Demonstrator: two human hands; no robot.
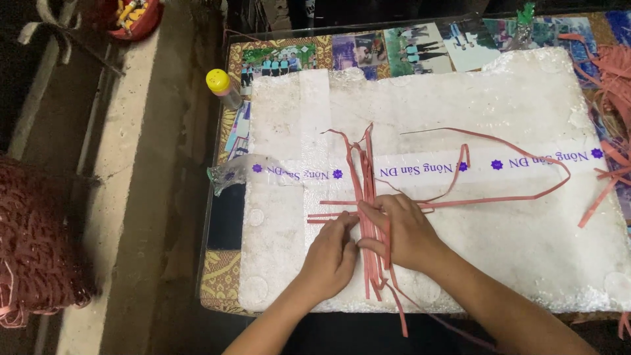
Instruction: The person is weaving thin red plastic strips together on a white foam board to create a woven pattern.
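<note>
I see both hands low on the white foam board (pixel 526 250), which lies flat on the tabletop (pixel 220 279) and covers most of it. My left hand (pixel 328 256) rests near the board's front edge, its fingers (pixel 345 227) drawn together and pinched on the bundle of thin pink plastic strips (pixel 365 177) that runs lengthwise from the board's middle toward its front edge. My right hand (pixel 404 230) sits just beside the left one, touching it, with its fingers (pixel 374 209) curled and pressed down on the same bundle, where a few strips cross it sideways. From that crossing, one long pink strip (pixel 526 148) loops out toward the board's right side and curves back again. The bundle's loose ends hang past the board's front edge. A band of clear tape with purple print (pixel 420 167) crosses the board from left to right, passing under the strips, and its crumpled end sticks out beyond the board's left edge. More loose pink strips (pixel 611 79) lie heaped at the board's right edge. A small clear bottle with a yellow cap (pixel 223 87) lies near the board's far left corner, and a row of printed photographs (pixel 394 49) shows under the tabletop's glass along the board's far edge. Well off the board's left side sits a dark red woven mass (pixel 33 236).
</note>
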